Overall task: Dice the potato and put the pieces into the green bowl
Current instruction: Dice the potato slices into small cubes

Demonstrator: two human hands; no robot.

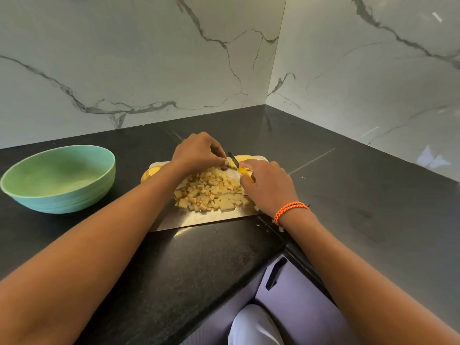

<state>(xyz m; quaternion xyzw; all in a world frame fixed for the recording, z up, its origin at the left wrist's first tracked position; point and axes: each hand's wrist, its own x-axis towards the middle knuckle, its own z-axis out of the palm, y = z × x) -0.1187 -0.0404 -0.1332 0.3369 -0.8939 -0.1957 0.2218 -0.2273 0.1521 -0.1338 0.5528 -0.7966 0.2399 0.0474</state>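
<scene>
Both my forearms reach forward over the dark countertop (204, 257) and meet above the steel cutting board (211, 217), which I take as my landmark.

My left hand (199, 151) hovers over the far half of the board, back of the hand up, wrist bent down. Its fingers are curled and the fingertips (224, 162) press down on a pale potato slice (232, 165) at the far edge of the pile, so this hand is closed in a narrow pinch on the potato.

My right hand (268, 185) lies over the board's right side, knuckles up, wrapped around the yellow handle of a small knife (240, 166). The dark blade points away from me toward the far edge of the board, its tip just beside my left fingertips and against the slice. An orange cord bracelet (290, 210) circles that wrist, which sits past the board's near right corner.

The diced potato pieces (211, 190) lie heaped in the middle of the board, between my two hands. Uncut yellow slices (149, 173) sit at the board's far left corner, partly behind my left forearm, and more show along its far edge.

The green bowl (59, 180) stands on the counter well to the left of the board, upright; I see no pieces in it.
</scene>
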